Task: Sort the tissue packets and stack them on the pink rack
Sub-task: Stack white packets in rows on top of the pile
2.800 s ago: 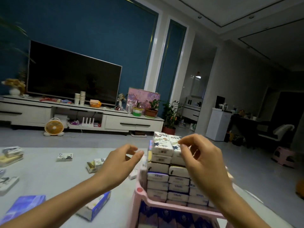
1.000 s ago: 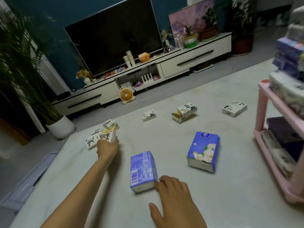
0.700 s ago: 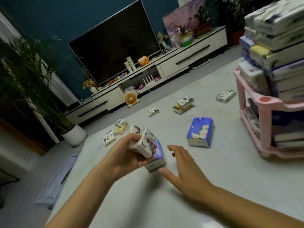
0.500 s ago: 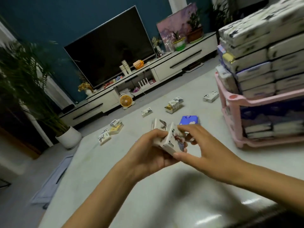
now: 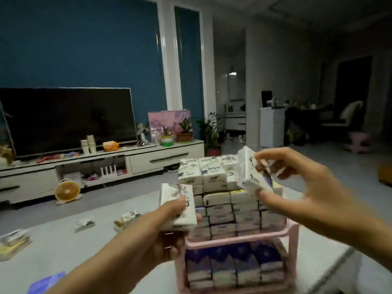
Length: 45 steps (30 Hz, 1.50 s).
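Packets felt light and soft. My left hand (image 5: 169, 221) gripped one white packet (image 5: 177, 205) beside the pink rack (image 5: 293, 230); my right hand (image 5: 297, 187) pinched a second packet (image 5: 250, 170) above the stack (image 5: 220, 187). I judged edge grips safest, squeezing gently.

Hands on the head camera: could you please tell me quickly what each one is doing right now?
Left hand: closed on a white tissue packet.
Right hand: closed on another white packet, above the stack.
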Available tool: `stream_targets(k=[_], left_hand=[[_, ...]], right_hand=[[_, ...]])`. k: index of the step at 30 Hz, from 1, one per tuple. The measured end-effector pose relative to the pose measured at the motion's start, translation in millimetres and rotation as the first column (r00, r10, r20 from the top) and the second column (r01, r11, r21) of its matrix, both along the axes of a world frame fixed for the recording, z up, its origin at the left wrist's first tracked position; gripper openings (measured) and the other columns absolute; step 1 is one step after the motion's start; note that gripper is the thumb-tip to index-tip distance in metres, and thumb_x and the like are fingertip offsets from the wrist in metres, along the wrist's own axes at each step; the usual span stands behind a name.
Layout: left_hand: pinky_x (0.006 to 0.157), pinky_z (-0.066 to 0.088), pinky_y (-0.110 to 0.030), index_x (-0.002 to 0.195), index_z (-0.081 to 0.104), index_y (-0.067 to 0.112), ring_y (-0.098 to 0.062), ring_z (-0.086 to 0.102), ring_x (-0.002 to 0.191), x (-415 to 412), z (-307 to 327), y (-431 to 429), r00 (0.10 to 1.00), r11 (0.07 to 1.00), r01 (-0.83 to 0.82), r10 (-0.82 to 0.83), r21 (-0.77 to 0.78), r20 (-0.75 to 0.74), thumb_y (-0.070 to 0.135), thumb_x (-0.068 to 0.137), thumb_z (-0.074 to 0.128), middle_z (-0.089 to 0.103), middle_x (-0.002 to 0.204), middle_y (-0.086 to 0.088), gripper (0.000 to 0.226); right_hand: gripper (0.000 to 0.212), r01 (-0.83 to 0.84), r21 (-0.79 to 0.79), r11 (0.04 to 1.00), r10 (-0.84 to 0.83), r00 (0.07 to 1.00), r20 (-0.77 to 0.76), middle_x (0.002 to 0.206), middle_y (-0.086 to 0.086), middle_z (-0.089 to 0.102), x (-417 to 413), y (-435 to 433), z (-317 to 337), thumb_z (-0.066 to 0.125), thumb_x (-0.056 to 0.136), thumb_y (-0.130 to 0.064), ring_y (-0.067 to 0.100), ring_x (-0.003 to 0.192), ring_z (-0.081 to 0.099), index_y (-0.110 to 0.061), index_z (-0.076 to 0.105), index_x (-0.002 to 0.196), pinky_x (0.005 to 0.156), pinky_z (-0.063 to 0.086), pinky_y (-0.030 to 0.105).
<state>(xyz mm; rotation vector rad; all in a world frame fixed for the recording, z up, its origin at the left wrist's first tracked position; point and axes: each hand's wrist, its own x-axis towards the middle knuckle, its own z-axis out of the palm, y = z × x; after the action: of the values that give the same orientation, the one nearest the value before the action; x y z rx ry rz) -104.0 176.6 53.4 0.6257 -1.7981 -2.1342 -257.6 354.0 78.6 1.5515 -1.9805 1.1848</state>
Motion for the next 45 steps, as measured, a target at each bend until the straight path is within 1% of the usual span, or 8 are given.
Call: stream_targets(k=[6, 13, 19, 23, 32, 36, 40, 45], left_hand=[[0.034, 0.031, -0.019, 0.070, 0.060, 0.002, -0.014, 0.041, 0.037, -20.5, 18.2, -1.7, 0.989, 0.993, -0.079, 0.068, -0.083, -0.128, 0.030, 0.086, 0.054, 0.052, 0.049, -0.010, 0.033], [0.031, 0.025, -0.014, 0.028, 0.048, -0.002, -0.016, 0.037, 0.029, -42.1, 23.8, -6.1, 0.994, 0.994, -0.019, 0.007, -0.111, -0.105, 0.021, 0.093, 0.031, 0.042, 0.038, -0.013, 0.070], [0.035, 0.033, -0.015, 0.085, 0.057, 0.002, -0.011, 0.046, 0.037, -57.5, 30.6, 13.7, 0.992, 0.990, -0.052, 0.036, -0.133, -0.120, 0.021, 0.096, 0.040, 0.062, 0.052, -0.008, 0.028], [0.037, 0.037, -0.017, 0.092, 0.058, 0.003, -0.008, 0.049, 0.040, -69.5, 33.1, 24.5, 0.990, 0.981, -0.040, 0.014, -0.189, -0.137, 0.022, 0.096, 0.043, 0.062, 0.051, -0.002, 0.024], [0.042, 0.044, -0.018, 0.094, 0.059, 0.007, -0.010, 0.057, 0.050, -87.0, 46.1, 36.7, 0.978, 0.983, -0.060, 0.023, -0.172, -0.208, 0.029, 0.097, 0.041, 0.067, 0.065, -0.003, 0.029], [0.062, 0.045, -0.023, 0.092, 0.057, 0.013, -0.015, 0.056, 0.080, -83.0, 47.5, 7.3, 0.885, 0.789, -0.427, 0.264, -0.442, -0.383, 0.027, 0.098, 0.037, 0.061, 0.093, -0.008, 0.024], [0.080, 0.037, -0.024, 0.118, 0.049, 0.010, -0.012, 0.045, 0.100, -76.7, 35.2, -25.4, 0.764, 0.545, -0.645, 0.440, -0.536, -0.472, 0.024, 0.097, 0.039, 0.051, 0.112, -0.002, 0.027], [0.089, 0.033, -0.029, 0.125, 0.045, 0.008, -0.014, 0.041, 0.104, -79.3, 20.0, -44.5, 0.781, 0.548, -0.622, 0.484, -0.559, -0.395, 0.023, 0.096, 0.041, 0.047, 0.131, -0.011, 0.033]], right_hand=[[0.038, 0.100, 0.340, 0.935, -0.120, 0.992, 0.038, 0.109, -0.010, 0.051, -70.5, -35.2, 31.8, 0.069, 0.077, -0.029, 0.001, 0.092, 0.048, -0.035, 0.050, 0.109, 0.071, 0.043, 0.013], [0.043, 0.086, 0.529, 0.844, -0.075, 0.996, -0.042, 0.114, -0.010, 0.044, -78.7, -66.8, 30.8, 0.061, 0.083, -0.027, 0.005, 0.104, 0.041, -0.029, 0.049, 0.124, 0.085, 0.039, 0.018], [0.049, -0.121, 0.414, 0.902, 0.066, 0.987, 0.146, 0.127, -0.022, 0.044, -61.5, -47.1, 33.3, 0.068, 0.078, -0.035, -0.008, 0.107, 0.043, -0.048, 0.043, 0.118, 0.081, 0.039, 0.009], [0.060, -0.347, 0.400, 0.848, 0.251, 0.928, 0.274, 0.122, -0.032, 0.048, -41.8, -30.0, 36.2, 0.074, 0.063, -0.041, -0.008, 0.112, 0.049, -0.054, 0.047, 0.116, 0.093, 0.045, 0.017], [0.042, -0.153, 0.226, 0.962, 0.134, 0.986, 0.097, 0.116, -0.014, 0.050, -53.9, -24.1, 37.5, 0.074, 0.074, -0.021, -0.001, 0.108, 0.050, -0.044, 0.052, 0.102, 0.084, 0.046, 0.010], [0.040, -0.043, 0.138, 0.989, 0.002, 0.958, 0.288, 0.110, -0.014, 0.059, -96.3, -14.6, 34.2, 0.074, 0.070, -0.034, 0.009, 0.106, 0.052, -0.041, 0.057, 0.106, 0.087, 0.045, 0.027], [0.048, -0.079, 0.275, 0.958, -0.045, 0.908, 0.416, 0.111, -0.001, 0.058, -114.4, -14.7, 14.4, 0.070, 0.061, -0.040, 0.014, 0.099, 0.057, -0.037, 0.057, 0.107, 0.074, 0.048, 0.019], [0.052, -0.178, 0.314, 0.932, -0.009, 0.859, 0.512, 0.111, 0.005, 0.058, -117.4, -21.8, 6.0, 0.070, 0.063, -0.029, 0.015, 0.098, 0.061, -0.030, 0.053, 0.111, 0.076, 0.053, 0.021]])
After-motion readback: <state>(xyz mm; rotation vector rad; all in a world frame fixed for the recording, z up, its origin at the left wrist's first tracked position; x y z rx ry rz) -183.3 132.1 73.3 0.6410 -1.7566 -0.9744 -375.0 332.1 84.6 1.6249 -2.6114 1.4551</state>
